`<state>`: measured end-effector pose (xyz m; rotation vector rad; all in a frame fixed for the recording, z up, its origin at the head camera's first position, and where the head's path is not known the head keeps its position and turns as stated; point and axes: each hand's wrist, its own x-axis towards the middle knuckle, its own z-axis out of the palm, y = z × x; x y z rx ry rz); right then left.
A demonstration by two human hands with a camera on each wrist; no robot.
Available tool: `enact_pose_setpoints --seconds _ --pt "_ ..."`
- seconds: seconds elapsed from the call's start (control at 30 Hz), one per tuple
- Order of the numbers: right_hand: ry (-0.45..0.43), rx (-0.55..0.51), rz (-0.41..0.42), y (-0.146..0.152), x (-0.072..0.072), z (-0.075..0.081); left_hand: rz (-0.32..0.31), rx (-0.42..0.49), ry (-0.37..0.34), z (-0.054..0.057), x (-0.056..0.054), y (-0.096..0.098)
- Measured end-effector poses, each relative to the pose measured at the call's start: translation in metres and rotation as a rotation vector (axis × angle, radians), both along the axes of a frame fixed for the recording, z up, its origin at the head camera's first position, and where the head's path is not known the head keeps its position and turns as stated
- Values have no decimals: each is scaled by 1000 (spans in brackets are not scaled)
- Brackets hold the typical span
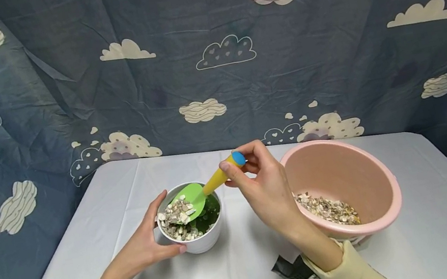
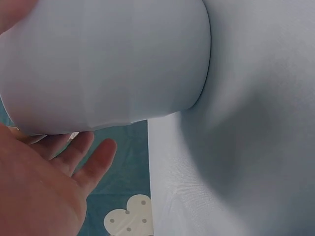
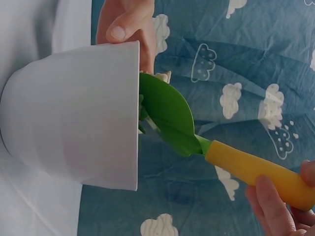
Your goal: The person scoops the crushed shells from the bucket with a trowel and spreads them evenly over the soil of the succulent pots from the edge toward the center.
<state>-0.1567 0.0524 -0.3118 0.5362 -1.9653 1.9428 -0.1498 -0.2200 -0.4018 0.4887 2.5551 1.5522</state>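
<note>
One white pot (image 1: pixel 205 243), upright on the white cloth (image 1: pixel 243 275), about 7 o'clock from the centre of our head view. We use the pot as clock centre below, 12 = far side.

Left hand (image 1: pixel 147 242): at 8 to 9 o'clock, curved wide round the pot, thumb near 7, fingers near 10. So we've got hold of the pot; our left wrist view shows at least one fingertip clear of the wall.

Right hand (image 1: pixel 267 186): between 2 and 3 o'clock, raised above the cloth, thumb and fingers pinching the yellow handle of the toy shovel (image 1: pixel 210 186) close to its blue end. Handle points to 2 o'clock. Green blade (image 1: pixel 196 199) is tilted over the pot mouth, carrying pebbles (image 1: pixel 182 209) toward its tip.

In the pot: more pebbles along the 7 to 10 o'clock side; we can't tell where the blade's load ends and those begin. Dark green material (image 1: pixel 208 218) fills the 3 o'clock side, type unclear to us.

Pink tub (image 1: pixel 344 163): at 3 o'clock, well apart from the pot, just beside our right forearm. Stone mix (image 1: pixel 330 210) lies in its bottom, toward the tub's own 7 to 8 o'clock.

Cloud-print backdrop (image 1: pixel 192 15) across 12.
</note>
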Motion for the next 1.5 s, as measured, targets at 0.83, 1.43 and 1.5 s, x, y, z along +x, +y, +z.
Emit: enact_pose_setpoints --seconds 0.83,1.43,1.5 --pt "17 21 -27 -1 0 0 -126 124 7 -4 -8 -5" --pt "49 66 -44 -3 1 3 -7 32 9 -5 -2 -1" --pt "52 68 -41 -4 1 4 0 30 8 -5 -2 -1"
